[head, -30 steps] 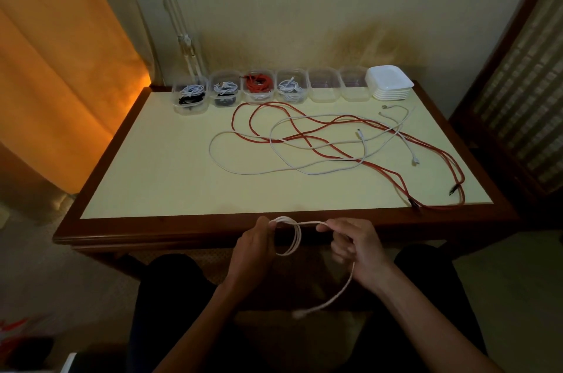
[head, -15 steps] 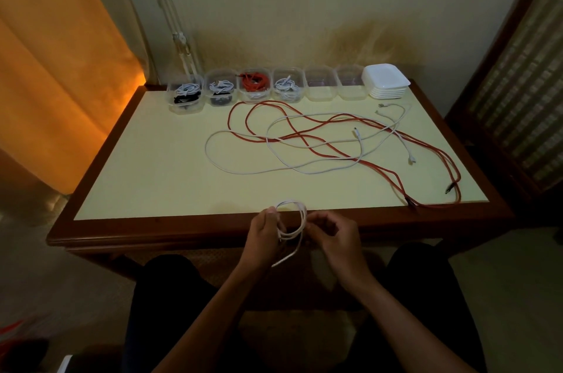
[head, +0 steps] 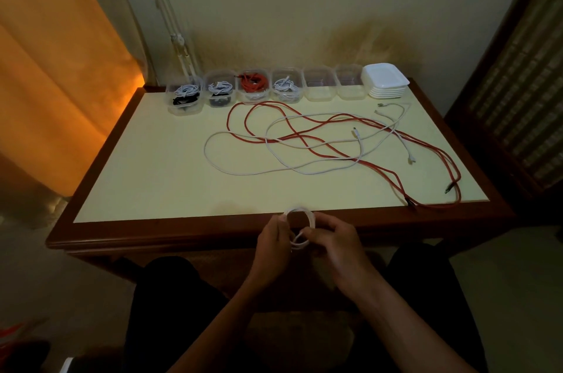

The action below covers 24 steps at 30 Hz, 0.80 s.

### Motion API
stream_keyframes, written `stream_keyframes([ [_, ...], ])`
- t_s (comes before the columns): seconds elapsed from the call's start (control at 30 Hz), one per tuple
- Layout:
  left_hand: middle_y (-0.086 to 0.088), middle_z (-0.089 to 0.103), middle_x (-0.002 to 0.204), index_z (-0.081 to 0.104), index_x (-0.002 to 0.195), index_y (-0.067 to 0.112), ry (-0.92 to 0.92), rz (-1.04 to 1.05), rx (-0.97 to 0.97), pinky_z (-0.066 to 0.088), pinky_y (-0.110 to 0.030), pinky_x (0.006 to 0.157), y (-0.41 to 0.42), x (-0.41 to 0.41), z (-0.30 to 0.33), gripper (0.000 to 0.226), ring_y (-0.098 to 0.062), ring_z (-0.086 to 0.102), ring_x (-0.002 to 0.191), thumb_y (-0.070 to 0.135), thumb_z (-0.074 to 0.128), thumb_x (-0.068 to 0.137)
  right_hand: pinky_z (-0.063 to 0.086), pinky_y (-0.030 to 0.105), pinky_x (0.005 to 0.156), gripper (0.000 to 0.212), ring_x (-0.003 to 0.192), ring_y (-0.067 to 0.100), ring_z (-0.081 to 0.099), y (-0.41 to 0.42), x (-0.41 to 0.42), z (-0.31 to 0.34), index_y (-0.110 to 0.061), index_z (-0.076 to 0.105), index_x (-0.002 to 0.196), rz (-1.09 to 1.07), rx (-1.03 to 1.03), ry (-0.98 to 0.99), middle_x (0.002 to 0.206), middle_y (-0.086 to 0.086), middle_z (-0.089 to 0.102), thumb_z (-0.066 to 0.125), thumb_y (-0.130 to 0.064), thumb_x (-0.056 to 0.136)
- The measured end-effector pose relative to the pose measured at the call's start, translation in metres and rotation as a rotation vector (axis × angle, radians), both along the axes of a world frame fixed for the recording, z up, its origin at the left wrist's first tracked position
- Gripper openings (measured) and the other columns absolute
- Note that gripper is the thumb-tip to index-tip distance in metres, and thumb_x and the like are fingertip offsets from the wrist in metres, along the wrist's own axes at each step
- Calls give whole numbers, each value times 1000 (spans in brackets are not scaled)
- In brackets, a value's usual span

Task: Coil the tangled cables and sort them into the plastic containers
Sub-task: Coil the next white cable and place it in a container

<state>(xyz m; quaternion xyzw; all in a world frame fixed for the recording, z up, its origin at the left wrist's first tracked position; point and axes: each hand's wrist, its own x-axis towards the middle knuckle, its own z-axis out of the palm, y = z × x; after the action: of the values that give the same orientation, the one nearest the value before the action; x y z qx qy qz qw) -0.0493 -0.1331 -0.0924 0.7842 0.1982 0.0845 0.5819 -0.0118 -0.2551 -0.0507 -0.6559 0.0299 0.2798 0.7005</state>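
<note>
Cable, white and already wound into a small coil, sits between the two hands just over the near edge of the table. The left hand pinches the coil's left side; the right hand has its fingers curled round the right side, seemingly tucking in the last bit. It looks light, soft and springy, so the loops will likely pop open unless held across all the turns at once, best at the pinch point.

Beyond the hands, a loose tangle of white cables and a red cable lies spread over the pale tabletop. Farther still, by the wall, stands a row of plastic containers, four with cables inside and two looking empty, with stacked lids beyond the right hand. An orange curtain hangs far to the left of the left hand.
</note>
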Motion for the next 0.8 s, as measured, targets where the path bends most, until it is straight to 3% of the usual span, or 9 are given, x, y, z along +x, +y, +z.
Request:
stream_keyframes([
  [0.1,-12,58,73,60,87,6,-68,-79,-209,44,-24,59,5,-2,-7,36,-10,55,64,20,32,106,51,28,63,22,76,20,67,-1,0,1,-5,73,102,-19,396,311,82,9,72,55,-1,88],
  [0.17,-9,56,71,60,84,8,-105,-51,-215,42,-25,57,5,-2,-10,36,-12,52,63,18,33,106,50,29,65,21,74,19,67,-1,-2,-2,-6,75,97,-19,464,366,81,9,71,58,-6,84],
  [0.3,3,50,66,52,77,11,-175,126,-21,37,-17,53,8,-3,-12,35,0,46,55,21,33,104,51,35,70,34,90,26,69,5,-3,-16,-11,64,115,-158,139,225,101,11,73,73,-19,83],
  [0.4,8,42,59,43,75,16,-207,181,204,30,-18,45,11,-4,-11,32,-5,43,48,34,30,99,47,32,61,20,69,17,61,9,-8,-14,-11,67,92,-152,9,130,81,4,67,71,-30,87],
  [0.47,10,40,54,40,77,20,-228,164,305,29,-17,41,10,-3,-9,28,-6,45,45,35,28,97,44,28,58,21,60,13,54,10,-15,-9,-11,71,83,-38,-3,42,67,1,61,68,-30,90],
  [0.53,11,40,52,41,80,18,-254,165,354,29,-15,40,8,-2,-8,30,-5,48,44,36,28,100,44,27,58,17,61,11,53,11,-19,-7,-11,74,88,19,-14,-34,65,1,60,65,-24,93],
  [0.67,8,47,55,44,81,17,-284,131,421,35,-21,42,13,0,-11,42,-7,46,42,48,22,100,47,34,70,22,76,20,60,10,-13,-2,-8,73,84,25,112,77,77,5,68,57,-18,96],
  [0.73,3,53,63,49,77,14,-299,111,474,43,-32,52,18,1,-10,55,-13,52,53,53,18,100,49,39,75,33,81,26,65,7,-7,-1,-10,72,74,19,168,166,85,11,70,53,-21,98],
  [0.8,3,54,68,54,75,12,-361,114,564,43,-36,61,23,0,-8,59,-16,53,62,48,16,103,50,49,88,34,94,34,68,7,-4,-4,-11,76,78,31,127,143,95,16,73,55,-29,97],
])
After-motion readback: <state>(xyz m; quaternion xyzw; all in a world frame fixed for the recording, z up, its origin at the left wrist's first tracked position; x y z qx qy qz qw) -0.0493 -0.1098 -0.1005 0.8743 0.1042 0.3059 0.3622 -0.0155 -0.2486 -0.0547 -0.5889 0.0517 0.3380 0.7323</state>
